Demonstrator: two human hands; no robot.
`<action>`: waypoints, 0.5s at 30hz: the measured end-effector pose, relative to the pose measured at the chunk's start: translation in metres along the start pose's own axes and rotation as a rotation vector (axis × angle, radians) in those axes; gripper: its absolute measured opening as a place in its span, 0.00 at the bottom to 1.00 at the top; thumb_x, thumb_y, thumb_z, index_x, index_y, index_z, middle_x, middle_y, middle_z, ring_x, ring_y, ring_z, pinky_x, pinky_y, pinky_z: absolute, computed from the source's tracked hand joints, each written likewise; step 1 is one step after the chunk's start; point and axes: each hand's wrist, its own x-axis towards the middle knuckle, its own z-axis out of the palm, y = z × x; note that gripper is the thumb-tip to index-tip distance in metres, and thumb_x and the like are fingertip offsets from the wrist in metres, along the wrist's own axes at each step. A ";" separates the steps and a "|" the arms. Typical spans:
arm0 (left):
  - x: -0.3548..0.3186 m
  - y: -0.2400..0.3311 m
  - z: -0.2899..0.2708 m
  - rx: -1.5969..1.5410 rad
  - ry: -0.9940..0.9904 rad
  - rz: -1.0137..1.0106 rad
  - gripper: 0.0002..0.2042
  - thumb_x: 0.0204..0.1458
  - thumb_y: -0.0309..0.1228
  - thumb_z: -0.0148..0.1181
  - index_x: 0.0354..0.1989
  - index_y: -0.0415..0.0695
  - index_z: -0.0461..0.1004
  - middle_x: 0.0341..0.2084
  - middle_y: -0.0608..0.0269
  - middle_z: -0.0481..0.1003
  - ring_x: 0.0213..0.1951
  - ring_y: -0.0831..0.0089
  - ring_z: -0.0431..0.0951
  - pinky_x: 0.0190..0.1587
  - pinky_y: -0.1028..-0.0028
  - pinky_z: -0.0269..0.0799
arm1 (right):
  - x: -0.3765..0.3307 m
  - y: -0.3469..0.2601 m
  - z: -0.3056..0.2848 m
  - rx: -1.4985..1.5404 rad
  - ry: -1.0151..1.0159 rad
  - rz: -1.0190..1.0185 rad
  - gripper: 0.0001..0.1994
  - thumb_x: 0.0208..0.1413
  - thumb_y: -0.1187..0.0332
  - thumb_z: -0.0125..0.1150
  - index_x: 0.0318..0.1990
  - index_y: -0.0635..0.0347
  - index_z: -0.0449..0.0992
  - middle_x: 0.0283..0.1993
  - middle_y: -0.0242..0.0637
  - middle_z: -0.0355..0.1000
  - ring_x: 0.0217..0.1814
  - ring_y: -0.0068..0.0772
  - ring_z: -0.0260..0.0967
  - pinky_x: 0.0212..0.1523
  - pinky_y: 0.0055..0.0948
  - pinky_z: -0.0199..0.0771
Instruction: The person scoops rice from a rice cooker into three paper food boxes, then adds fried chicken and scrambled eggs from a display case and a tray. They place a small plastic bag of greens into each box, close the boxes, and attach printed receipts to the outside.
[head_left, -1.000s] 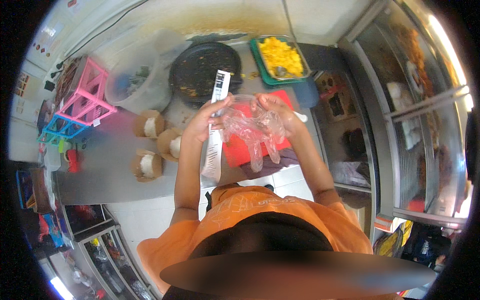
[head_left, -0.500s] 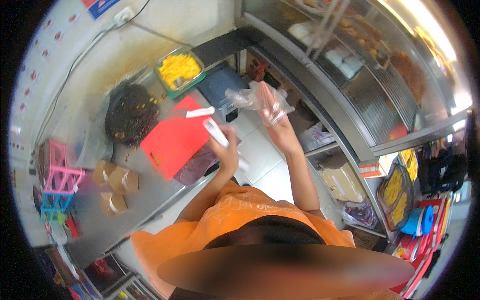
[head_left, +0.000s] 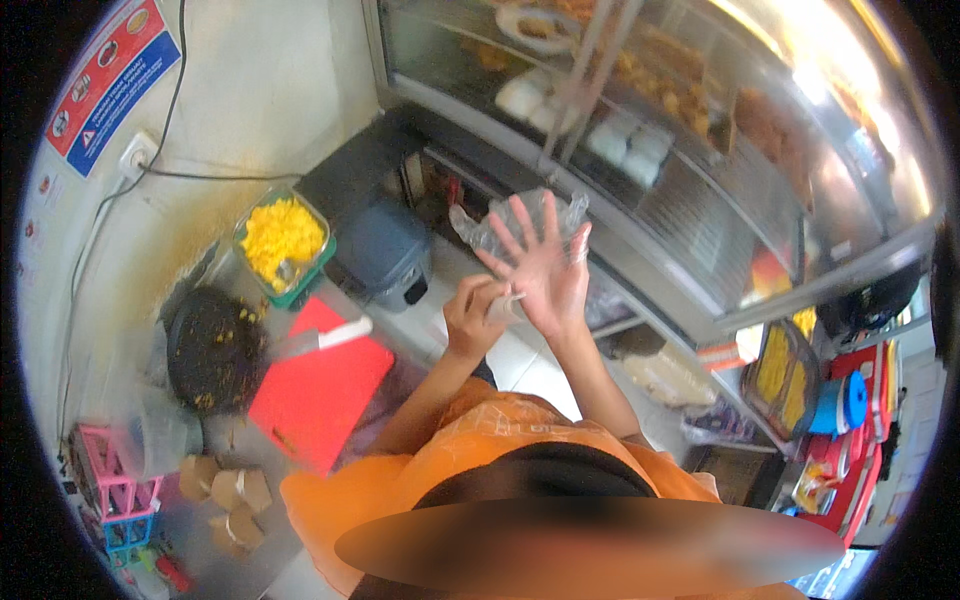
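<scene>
My right hand (head_left: 548,275) is raised at the centre, palm showing and fingers spread. A thin clear plastic glove (head_left: 470,232) clings loosely about its fingers, with slack film at both sides. Close beside the right wrist, my left hand (head_left: 472,315) has its fingers curled round a white object (head_left: 507,308); its kind is mostly hidden by the fingers. To the left, a red cutting board (head_left: 325,390) lies on the metal counter. A knife with a white handle (head_left: 346,333) rests across its far part.
Beyond the board stands a clear tub of yellow chopped food (head_left: 283,240) with a spoon in it. A dark stone mortar (head_left: 215,350) and several brown paper boxes (head_left: 238,490) sit left. A grey bin (head_left: 385,255) and a glass display case (head_left: 640,150) are ahead.
My left hand has moved from over the cutting board to beside the right wrist, still holding the white object. My right fingers have spread wide, and the view has shifted.
</scene>
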 end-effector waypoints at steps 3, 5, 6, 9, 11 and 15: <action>0.036 -0.031 0.017 0.030 -0.002 -0.200 0.21 0.33 0.30 0.71 0.40 0.48 0.74 0.37 0.62 0.73 0.33 0.60 0.77 0.30 0.66 0.73 | 0.056 0.006 -0.006 -0.229 -0.043 0.126 0.39 0.54 0.34 0.43 0.70 0.29 0.35 0.75 0.31 0.32 0.75 0.49 0.33 0.65 0.60 0.48; 0.061 -0.060 0.021 0.096 -0.043 -0.140 0.17 0.36 0.29 0.68 0.39 0.46 0.75 0.35 0.62 0.75 0.30 0.59 0.77 0.29 0.66 0.72 | 0.094 0.016 -0.007 -0.342 -0.135 0.203 0.40 0.55 0.35 0.42 0.70 0.29 0.33 0.75 0.31 0.29 0.75 0.50 0.33 0.64 0.61 0.49; 0.074 -0.077 0.025 0.117 -0.039 -0.121 0.16 0.37 0.28 0.67 0.39 0.46 0.75 0.35 0.62 0.75 0.29 0.59 0.77 0.29 0.66 0.72 | 0.118 0.018 -0.007 -0.355 -0.096 0.275 0.40 0.55 0.35 0.41 0.70 0.29 0.32 0.75 0.31 0.27 0.75 0.50 0.32 0.64 0.61 0.49; 0.094 -0.112 0.030 0.098 0.027 0.054 0.12 0.40 0.25 0.65 0.36 0.45 0.76 0.31 0.63 0.75 0.25 0.64 0.76 0.25 0.70 0.70 | 0.180 0.027 0.000 -0.325 -0.062 0.380 0.39 0.56 0.35 0.40 0.70 0.29 0.30 0.75 0.31 0.23 0.75 0.51 0.31 0.63 0.62 0.50; 0.100 -0.126 0.031 0.082 0.083 0.124 0.12 0.39 0.25 0.65 0.36 0.46 0.76 0.31 0.63 0.75 0.24 0.67 0.75 0.24 0.72 0.69 | 0.216 0.042 0.011 -0.272 -0.020 0.340 0.39 0.56 0.34 0.39 0.70 0.29 0.29 0.75 0.32 0.21 0.75 0.51 0.30 0.63 0.63 0.49; 0.107 -0.154 0.029 0.136 0.175 0.136 0.13 0.39 0.23 0.63 0.37 0.46 0.76 0.31 0.64 0.75 0.24 0.67 0.75 0.25 0.72 0.69 | 0.286 0.070 0.042 -0.311 -0.085 0.226 0.35 0.56 0.41 0.44 0.67 0.38 0.42 0.72 0.32 0.35 0.74 0.47 0.36 0.65 0.55 0.48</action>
